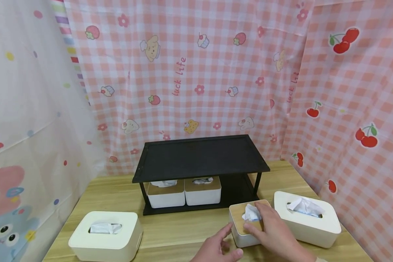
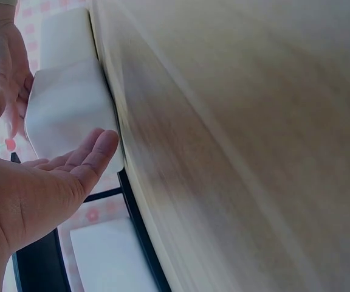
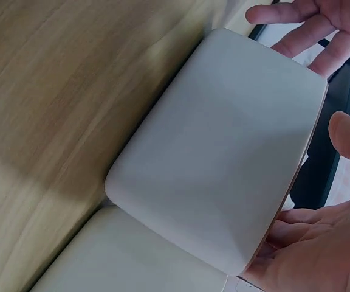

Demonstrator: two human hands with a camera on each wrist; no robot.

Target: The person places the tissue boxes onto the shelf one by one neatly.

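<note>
A small tissue box with a wooden lid (image 1: 239,213) and white sides stands on the table, a tissue poking from its top. My right hand (image 1: 271,229) lies over its right part, fingers along the lid's right edge and thumb over the lid. In the right wrist view, the thumb (image 3: 345,135) stands off the box's white side (image 3: 217,146). My left hand (image 1: 219,247) is at the box's left side, fingers extended and fingertips right by its wall. The left wrist view shows this hand (image 2: 35,188) palm up, holding nothing.
A black two-tier shelf (image 1: 199,154) stands behind, with two wood-lidded tissue boxes (image 1: 166,198) (image 1: 203,195) side by side on its lower tier. A larger cream tissue box (image 1: 309,222) sits close on the right, another (image 1: 106,240) at the left. Patterned curtains (image 1: 196,72) surround the wooden table.
</note>
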